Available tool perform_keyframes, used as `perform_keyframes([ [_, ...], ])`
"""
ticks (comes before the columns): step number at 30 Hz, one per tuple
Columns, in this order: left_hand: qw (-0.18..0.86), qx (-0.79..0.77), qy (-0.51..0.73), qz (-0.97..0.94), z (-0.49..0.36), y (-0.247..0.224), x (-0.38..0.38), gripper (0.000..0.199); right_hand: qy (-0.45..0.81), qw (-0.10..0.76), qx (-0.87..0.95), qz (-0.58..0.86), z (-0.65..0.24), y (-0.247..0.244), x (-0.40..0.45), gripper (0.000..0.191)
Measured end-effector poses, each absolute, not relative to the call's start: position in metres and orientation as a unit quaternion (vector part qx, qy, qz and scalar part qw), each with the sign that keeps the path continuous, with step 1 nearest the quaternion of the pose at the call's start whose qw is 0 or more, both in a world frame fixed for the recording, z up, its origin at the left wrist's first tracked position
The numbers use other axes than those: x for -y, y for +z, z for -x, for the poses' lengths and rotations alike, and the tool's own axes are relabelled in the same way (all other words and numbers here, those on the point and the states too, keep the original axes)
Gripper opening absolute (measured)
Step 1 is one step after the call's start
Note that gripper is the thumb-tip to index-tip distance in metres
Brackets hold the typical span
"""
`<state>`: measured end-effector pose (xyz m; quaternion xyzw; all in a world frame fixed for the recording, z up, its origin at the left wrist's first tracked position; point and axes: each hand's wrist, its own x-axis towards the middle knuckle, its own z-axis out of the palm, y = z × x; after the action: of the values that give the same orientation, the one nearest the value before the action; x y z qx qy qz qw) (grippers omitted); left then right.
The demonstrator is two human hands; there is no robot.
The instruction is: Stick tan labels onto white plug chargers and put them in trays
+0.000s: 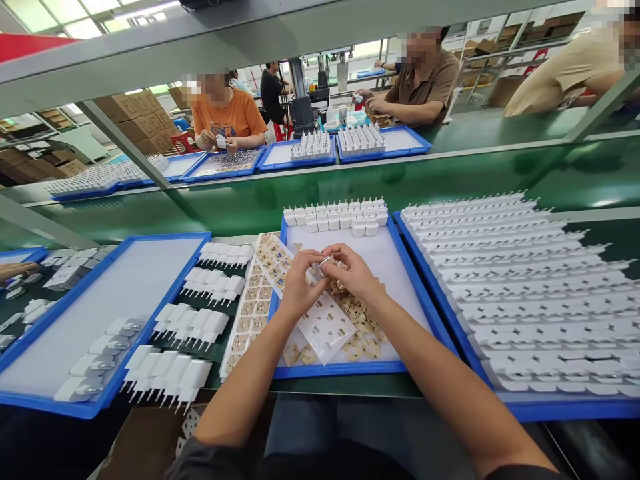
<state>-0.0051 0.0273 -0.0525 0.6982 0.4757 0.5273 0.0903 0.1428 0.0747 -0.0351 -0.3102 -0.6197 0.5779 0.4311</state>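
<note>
Above the middle blue-rimmed tray [407,277], my left hand [301,285] and my right hand [354,272] meet, fingers closed around a small white plug adapter [326,264]. My fingers cover most of it. Under my hands lies a white sticker sheet [327,327], partly bare, with tan labels [274,263] at its upper end. A heap of loose tan label pieces [367,327] spreads beneath my right wrist. Rows of white plug adapters [333,219] stand at the tray's far end, pins up. More label sheets [250,303] are stacked left of the tray.
At right, a blue tray [435,280] is filled with rows of white adapters [525,300]. Adapters with pins [167,373] lie in rows at left, beside another blue tray [120,293]. A co-worker's hand [20,270] shows at far left. Co-workers sit beyond the green divider [240,193].
</note>
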Motion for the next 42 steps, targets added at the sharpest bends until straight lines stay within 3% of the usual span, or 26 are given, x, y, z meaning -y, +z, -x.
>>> perform_keyframes([
  [7,0.060,-0.460,0.534,-0.707,0.0036,-0.0545,-0.0277,0.036,0.621,0.447,0.584,0.270,-0.1433,-0.0346,-0.0765,0.011],
  [20,0.065,-0.447,0.547,-0.704,0.0052,-0.0522,-0.0260,0.037,0.695,0.433,0.516,0.251,-0.1441,-0.0289,-0.0759,0.013],
  [26,0.174,-0.463,0.592,-0.637,0.0040,-0.0541,-0.0249,0.036,0.711,0.408,0.523,0.235,-0.1471,-0.0307,-0.0781,0.026],
  [32,0.234,-0.464,0.619,-0.588,0.0043,-0.0509,-0.0256,0.037,0.680,0.401,0.577,0.208,-0.1472,-0.0311,-0.0781,0.039],
  [38,0.198,-0.466,0.607,-0.612,0.0052,-0.0528,-0.0255,0.030,0.628,0.418,0.616,0.228,-0.1458,-0.0274,-0.0730,0.036],
  [42,0.202,-0.474,0.605,-0.607,0.0050,-0.0523,-0.0249,0.036,0.631,0.424,0.612,0.217,-0.1466,-0.0293,-0.0751,0.029],
])
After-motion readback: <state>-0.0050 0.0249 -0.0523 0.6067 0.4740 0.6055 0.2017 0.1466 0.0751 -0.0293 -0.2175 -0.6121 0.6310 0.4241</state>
